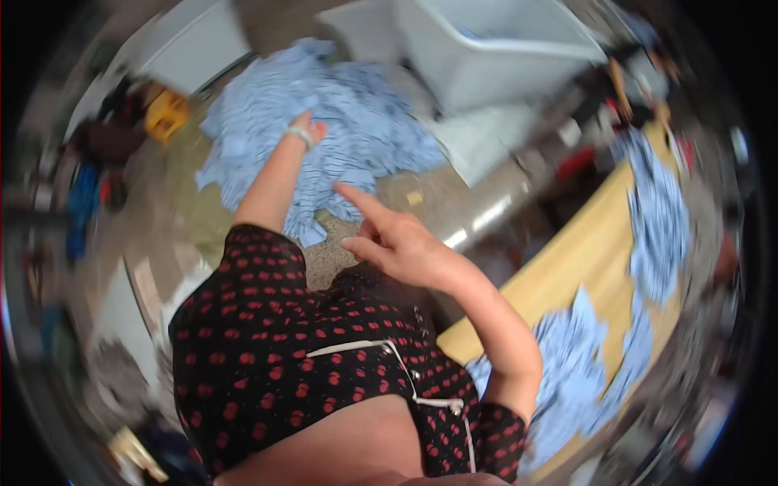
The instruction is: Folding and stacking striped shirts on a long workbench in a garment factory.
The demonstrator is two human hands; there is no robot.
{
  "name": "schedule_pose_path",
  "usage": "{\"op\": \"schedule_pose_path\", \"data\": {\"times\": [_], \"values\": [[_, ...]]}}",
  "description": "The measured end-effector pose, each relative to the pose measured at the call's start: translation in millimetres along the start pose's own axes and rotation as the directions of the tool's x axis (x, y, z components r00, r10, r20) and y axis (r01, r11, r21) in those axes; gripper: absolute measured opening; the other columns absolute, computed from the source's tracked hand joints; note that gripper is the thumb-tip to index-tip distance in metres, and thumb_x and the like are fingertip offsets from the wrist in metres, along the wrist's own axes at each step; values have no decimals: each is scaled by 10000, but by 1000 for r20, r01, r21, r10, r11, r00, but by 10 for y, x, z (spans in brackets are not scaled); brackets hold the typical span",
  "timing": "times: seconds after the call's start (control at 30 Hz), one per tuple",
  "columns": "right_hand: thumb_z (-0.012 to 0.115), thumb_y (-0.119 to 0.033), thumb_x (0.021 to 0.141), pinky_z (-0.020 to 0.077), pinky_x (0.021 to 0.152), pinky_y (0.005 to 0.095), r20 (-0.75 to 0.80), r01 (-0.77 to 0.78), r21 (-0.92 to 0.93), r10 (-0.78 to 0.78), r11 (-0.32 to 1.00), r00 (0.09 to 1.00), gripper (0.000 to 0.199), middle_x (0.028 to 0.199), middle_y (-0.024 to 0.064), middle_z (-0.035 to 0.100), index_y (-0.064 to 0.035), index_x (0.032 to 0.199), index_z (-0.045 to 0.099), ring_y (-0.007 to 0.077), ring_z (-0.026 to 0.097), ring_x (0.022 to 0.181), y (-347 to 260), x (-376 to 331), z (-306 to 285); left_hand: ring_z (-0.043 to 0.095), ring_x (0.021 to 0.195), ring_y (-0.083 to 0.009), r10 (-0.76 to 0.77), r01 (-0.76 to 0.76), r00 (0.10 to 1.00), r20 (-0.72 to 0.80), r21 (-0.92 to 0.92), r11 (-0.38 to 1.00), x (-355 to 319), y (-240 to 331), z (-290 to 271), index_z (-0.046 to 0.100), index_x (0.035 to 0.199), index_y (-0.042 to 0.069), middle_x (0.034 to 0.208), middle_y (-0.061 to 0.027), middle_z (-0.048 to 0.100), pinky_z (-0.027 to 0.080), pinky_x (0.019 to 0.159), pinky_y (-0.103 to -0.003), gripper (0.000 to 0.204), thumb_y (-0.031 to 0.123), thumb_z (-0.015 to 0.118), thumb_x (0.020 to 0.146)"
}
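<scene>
A big heap of blue, dark-striped cloth (pixel 348 105) lies on the floor ahead of me. My left arm stretches out over it, and my left hand (pixel 308 130), with a pale band at the wrist, is at the middle of the heap. That hand is foreshortened and blurred, so its grip on the cloth does not show. Nearer to me, my right hand (pixel 401 243) hovers before the heap's near edge. Its index finger points forward and the thumb stands apart, with nothing visible between them.
Beyond the heap stands a large white bin (pixel 502 65); another pale bin (pixel 194 49) is at far left, near a yellow plastic object (pixel 166 113). On my right runs a yellow bench-like surface (pixel 559 235) with more striped cloth (pixel 567 356) draped over it.
</scene>
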State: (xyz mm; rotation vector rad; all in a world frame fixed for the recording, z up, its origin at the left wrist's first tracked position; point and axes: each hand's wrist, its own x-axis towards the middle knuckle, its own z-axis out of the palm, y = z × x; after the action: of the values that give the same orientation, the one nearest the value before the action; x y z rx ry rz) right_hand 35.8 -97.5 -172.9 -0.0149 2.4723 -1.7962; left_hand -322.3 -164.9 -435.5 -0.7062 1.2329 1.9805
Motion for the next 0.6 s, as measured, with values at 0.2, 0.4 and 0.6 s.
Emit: {"op": "schedule_pose_path", "data": {"times": [0.2, 0.4, 0.6], "values": [[546, -256, 725, 438, 679, 369, -529, -413, -33, 335, 910, 779, 408, 781, 162, 588, -49, 1071, 484, 319, 562, 742, 1548, -1250, -73, 575, 706, -284, -474, 276, 877, 83, 720, 637, -174, -1664, -33, 436, 956, 68, 878, -144, 568, 493, 585, -364, 268, 283, 480, 804], [551, -293, 708, 442, 664, 299, -747, -550, 491, 651, 676, 134, 387, 784, 127, 601, -35, 997, 541, 223, 580, 739, 2134, -3279, 268, 580, 661, -266, -559, 227, 829, 33, 893, 389, -435, -2719, 675, 483, 810, 60, 786, -138, 573, 496, 529, -335, 193, 251, 455, 818], [543, -211, 729, 427, 577, 228, -782, -483, 612, 569, 626, -254, 292, 669, 60, 581, -8, 939, 561, 106, 540, 595, 2439, -4253, 654, 563, 738, -233, -645, -50, 746, 166, 980, 195, -1496, -3698, 1424, 454, 971, 28, 900, -135, 542, 481, 571, -280, 257, 226, 462, 808]]}}
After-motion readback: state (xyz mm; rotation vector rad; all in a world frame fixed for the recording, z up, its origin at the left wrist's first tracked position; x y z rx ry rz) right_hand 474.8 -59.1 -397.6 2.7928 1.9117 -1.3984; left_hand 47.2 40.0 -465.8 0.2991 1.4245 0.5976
